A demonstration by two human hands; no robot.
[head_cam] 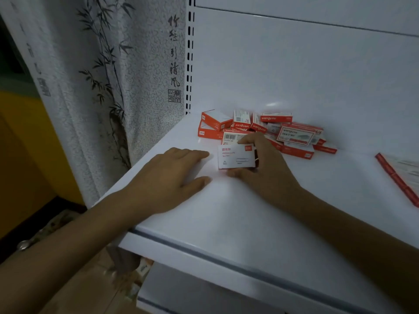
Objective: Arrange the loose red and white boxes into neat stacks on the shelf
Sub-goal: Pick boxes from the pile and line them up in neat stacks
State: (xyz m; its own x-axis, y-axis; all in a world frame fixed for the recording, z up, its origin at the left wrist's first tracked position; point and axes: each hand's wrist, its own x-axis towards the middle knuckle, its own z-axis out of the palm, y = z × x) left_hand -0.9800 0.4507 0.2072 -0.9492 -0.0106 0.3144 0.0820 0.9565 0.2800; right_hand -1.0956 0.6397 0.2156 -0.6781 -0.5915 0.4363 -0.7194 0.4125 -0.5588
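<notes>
While no stack stands yet, item one: a red and white box, pinched in the grip of my right hand, low at the shelf front. My left hand lies flat, released, on the shelf. Remaining: loose pile of boxes behind, lettering "wengu…" partly legible.

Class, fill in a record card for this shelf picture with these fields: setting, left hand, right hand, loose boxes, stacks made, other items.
Setting: white shelf, bamboo-print curtain to its left
Left hand: left hand flat on the shelf, holding nothing
Right hand: right hand grips one white box between thumb and fingers
Loose boxes: jumbled pile of red and white boxes by the back wall
Stacks made: none visible
Other items: red-edged pack at the right edge, partly out of frame
</notes>
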